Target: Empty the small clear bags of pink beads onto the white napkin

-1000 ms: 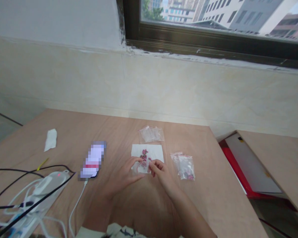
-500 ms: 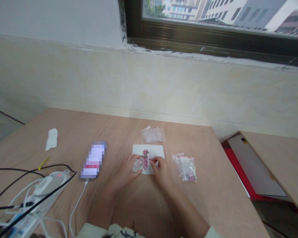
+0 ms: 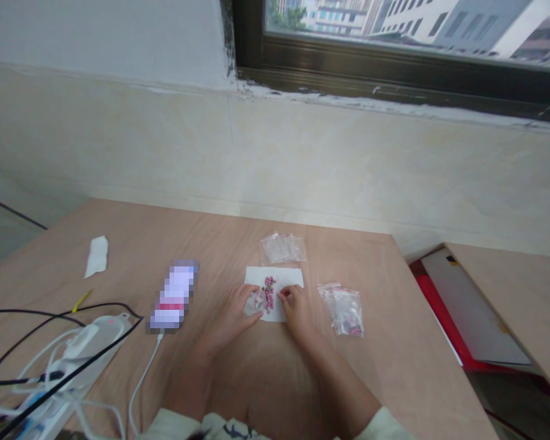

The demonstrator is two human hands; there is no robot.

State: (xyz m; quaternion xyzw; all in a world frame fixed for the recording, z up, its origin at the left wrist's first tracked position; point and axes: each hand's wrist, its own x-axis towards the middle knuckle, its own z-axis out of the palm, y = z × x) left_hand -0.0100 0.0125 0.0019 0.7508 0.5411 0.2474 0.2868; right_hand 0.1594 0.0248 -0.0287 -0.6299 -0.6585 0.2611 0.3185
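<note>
A string of pink beads (image 3: 269,294) lies on a white paper sheet (image 3: 289,277), with a thin loop of cord (image 3: 259,300) at its left side. My left hand (image 3: 231,318) rests on the paper's left part, its fingertips at that loop. My right hand (image 3: 296,310) sits at the right of the beads, with thumb and fingertips drawn together. Anything small between them is hidden. Beyond the sheet lies a clear plastic bag (image 3: 282,249), and to its right another bag (image 3: 342,311) holds a few pink beads.
The light wooden table (image 3: 220,244) carries a pixelated phone (image 3: 173,296) on a white cable, a tissue (image 3: 96,256), and a power strip (image 3: 76,357) tangled with black and white cables at the left. A red-edged folder (image 3: 467,311) stands beyond the right table edge.
Both hands have come down from above the beads onto the paper and sit further apart. The view has tilted slightly. The bags and paper stay in place.
</note>
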